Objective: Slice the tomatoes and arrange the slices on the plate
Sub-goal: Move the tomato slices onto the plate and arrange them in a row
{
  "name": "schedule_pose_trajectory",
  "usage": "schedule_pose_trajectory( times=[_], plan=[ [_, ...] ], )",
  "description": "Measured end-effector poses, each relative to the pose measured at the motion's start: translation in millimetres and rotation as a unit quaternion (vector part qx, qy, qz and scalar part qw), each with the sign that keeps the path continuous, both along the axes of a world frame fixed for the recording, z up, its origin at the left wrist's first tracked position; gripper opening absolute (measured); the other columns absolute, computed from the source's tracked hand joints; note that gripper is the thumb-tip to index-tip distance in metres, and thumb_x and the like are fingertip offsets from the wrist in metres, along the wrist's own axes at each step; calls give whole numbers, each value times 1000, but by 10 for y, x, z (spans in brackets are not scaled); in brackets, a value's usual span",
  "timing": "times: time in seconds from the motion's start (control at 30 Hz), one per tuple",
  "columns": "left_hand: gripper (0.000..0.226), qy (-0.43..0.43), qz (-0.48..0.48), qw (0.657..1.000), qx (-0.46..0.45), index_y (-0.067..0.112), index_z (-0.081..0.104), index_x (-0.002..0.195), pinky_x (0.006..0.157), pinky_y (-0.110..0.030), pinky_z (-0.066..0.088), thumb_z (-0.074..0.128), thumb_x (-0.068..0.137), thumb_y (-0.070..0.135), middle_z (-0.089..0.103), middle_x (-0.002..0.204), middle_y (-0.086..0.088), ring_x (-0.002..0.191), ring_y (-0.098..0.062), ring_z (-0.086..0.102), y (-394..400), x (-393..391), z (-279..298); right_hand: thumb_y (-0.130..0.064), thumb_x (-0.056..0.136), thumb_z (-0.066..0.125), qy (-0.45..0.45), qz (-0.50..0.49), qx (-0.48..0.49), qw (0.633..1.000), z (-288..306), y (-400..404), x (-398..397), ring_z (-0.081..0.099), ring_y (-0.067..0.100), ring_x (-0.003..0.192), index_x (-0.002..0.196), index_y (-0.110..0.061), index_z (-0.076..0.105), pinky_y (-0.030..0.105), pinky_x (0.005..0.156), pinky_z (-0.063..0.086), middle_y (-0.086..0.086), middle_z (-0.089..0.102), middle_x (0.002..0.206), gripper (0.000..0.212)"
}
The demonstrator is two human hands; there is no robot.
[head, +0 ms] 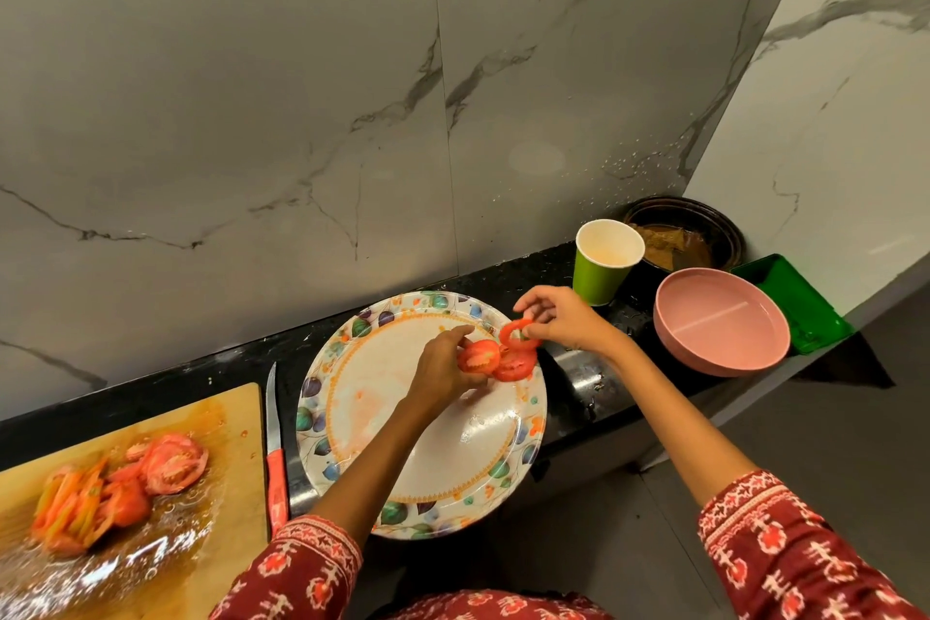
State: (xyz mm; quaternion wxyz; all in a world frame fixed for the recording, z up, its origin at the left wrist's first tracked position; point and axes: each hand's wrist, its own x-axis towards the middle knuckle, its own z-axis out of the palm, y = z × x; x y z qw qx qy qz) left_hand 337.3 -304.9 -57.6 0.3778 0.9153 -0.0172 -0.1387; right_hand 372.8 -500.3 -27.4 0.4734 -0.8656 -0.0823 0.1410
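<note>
Grey marble-veined wall panels [302, 91] back a narrow black counter [573, 368]; a lighter marble wall meets it at the right corner.

Plate [352, 423], floral rim, sits on the counter in front of you, its near edge overhanging the counter's front edge. One tomato slice [516, 365] lies flat on the plate's far right side.

Your left hand [443, 368] reaches over the plate and holds a second tomato slice [479, 356], cut face up, just beside the one already laid down and overlapping its edge. Fingers are curled around it.

Your right hand [563, 317] is above the plate's far right rim, thumb and fingertips pinching a thin ring-shaped tomato piece [518, 335], hollow in the middle. The two hands are close together, each on its own piece.

Left of the plate: knife [274, 448], red handle toward you, blade pointing to the wall, lying on the counter between plate and wooden cutting board [221, 418]. On the wet board, a heap of sliced tomato [115, 488], more than one slice, count not readable because of blur.

Right of the plate: green paper cup [604, 262], upright; dark bowl [684, 237] with brown contents behind it; pink bowl [719, 322]; green tray [795, 302] at the corner.

Both sleeves red with white pattern.
</note>
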Motion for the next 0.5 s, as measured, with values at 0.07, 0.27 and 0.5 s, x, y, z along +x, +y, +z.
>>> schedule_pose_trajectory(
  times=[0.07,0.27,0.5],
  plan=[
    [75,-10,-16,1000,0,17,42,135,92,-29,47,79,71,23,51,131,-8,114,-23,52,-106,-2,11,12,75,68,1,-51,57,997,27,-60,8,58,0,62,104,2,60,13,63,50,-1,56,75,32],
    [78,-13,-39,999,8,14,41,136,98,-31,43,80,70,26,50,133,-9,120,-25,48,-251,-36,-24,13,76,67,28,-90,107,990,44,-103,-15,59,-2,54,103,-3,57,14,55,50,2,59,75,33],
    [75,-6,8,1000,-7,13,43,135,87,-23,46,79,70,22,57,125,-10,107,-22,56,-10,-32,-23,7,77,68,70,-4,38,997,66,92,-22,60,4,58,89,-12,60,17,54,52,2,61,73,23]
  ],
)
